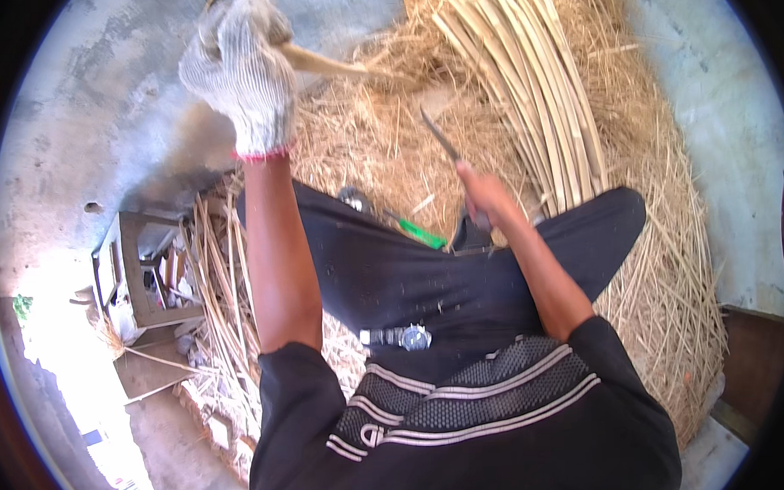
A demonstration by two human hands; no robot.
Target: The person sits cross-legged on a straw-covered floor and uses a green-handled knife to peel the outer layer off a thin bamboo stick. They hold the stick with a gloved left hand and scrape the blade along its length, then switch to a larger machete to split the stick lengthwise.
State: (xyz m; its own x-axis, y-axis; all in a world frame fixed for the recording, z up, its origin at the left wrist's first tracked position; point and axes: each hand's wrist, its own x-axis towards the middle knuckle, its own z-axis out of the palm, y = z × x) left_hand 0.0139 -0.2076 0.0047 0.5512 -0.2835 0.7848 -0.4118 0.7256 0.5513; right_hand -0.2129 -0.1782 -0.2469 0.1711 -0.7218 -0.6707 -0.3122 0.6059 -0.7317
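My left hand (241,73), in a white knitted glove with a red cuff, is raised at the upper left. Its fingers are closed around a pale strip of bamboo or wood (338,65), whose end points right over the shavings. Bare and lower down, my right hand (490,198) grips a knife (441,138), the narrow blade tilted up and to the left. Blade and strip are apart. Beyond the right hand lies a row of long, pale split strips (538,93). A tool with a green handle (422,234) rests between my legs.
Curly shavings (363,151) cover the floor around my dark-trousered legs. A wristwatch (404,337) lies on my lap. To the left are more long strips (224,268) and a grey box-like frame (142,271) with odds and ends inside. Walls (719,104) rise on both sides.
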